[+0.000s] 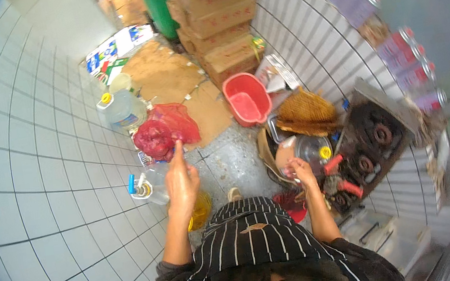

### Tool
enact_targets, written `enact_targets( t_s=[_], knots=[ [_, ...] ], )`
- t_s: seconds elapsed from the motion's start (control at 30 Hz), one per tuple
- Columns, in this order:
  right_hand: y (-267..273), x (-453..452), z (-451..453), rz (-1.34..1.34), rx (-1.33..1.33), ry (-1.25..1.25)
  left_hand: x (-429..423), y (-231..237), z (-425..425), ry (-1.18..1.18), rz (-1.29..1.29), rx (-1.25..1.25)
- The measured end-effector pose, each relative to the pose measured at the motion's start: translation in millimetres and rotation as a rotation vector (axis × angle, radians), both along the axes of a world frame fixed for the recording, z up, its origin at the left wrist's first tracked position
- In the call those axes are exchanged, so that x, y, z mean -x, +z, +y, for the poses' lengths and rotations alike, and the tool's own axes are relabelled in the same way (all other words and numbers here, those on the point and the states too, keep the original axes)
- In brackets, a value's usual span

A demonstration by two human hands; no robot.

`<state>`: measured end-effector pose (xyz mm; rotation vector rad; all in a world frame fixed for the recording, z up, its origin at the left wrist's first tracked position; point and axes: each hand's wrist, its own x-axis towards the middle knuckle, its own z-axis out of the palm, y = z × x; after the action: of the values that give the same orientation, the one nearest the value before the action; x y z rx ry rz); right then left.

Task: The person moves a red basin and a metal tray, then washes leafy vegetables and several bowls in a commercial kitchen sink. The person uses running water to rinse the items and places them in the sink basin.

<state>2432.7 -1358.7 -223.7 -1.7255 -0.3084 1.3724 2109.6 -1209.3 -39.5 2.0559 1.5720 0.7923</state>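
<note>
My left hand (182, 180) is stretched forward with one finger extended. Its fingertip overlaps the lower edge of a red mesh bag (154, 138) whose contents look lumpy and reddish; touch cannot be told from this angle. My right hand (301, 170) has its fingers bent together in front of a clear plastic jug with a yellow cap (314, 150). Whether anything small sits between those fingers is unclear. Beside my left wrist is a clear plastic jug with a blue pump top (155, 189), and a container of yellow liquid (201, 210) is partly hidden behind the wrist.
A red plastic basin (247, 99) and stacked cardboard boxes (224, 21) stand ahead. Flattened cardboard (207, 112) covers part of the tiled floor. To the right are a woven basket (308, 111) and a grimy gas stove (367, 148). A green bin (159, 9) is farther off.
</note>
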Motion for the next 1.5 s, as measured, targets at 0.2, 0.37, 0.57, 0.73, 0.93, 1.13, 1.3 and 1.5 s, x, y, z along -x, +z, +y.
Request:
enact_targets(
  t_s=[0.2,0.37,0.57,0.73,0.93,1.13,1.3,1.5],
  knots=[
    [-33.9,9.2,98.9,-0.22,-0.033,0.521,80.3,-13.9,41.4,0.456,0.323,0.005],
    [-48.8,-27.3,174.8,-0.124,0.079,0.452,119.8,-26.8,134.6,0.587,0.153,0.064],
    [-60.4,-87.5,312.8,-0.205,0.242,0.539,92.8,-11.3,284.0,0.605,0.094,0.034],
    [-62.3,-83.1,490.4,-0.654,0.083,0.628,81.2,19.7,376.1,0.593,-0.035,0.017],
    [-7.8,23.8,682.5,-0.679,-0.204,1.005,107.2,14.3,452.0,0.799,0.018,0.029],
    [26.8,127.4,832.5,-0.418,-0.416,1.344,165.4,-5.4,570.3,0.924,0.092,-0.117],
    [42.1,197.9,984.8,-0.626,-0.253,1.541,233.2,-0.5,700.0,1.21,0.172,-0.168],
    [97.0,269.5,1139.2,-0.911,-0.828,0.699,284.4,69.7,852.6,1.321,0.508,-0.603]
  ],
)
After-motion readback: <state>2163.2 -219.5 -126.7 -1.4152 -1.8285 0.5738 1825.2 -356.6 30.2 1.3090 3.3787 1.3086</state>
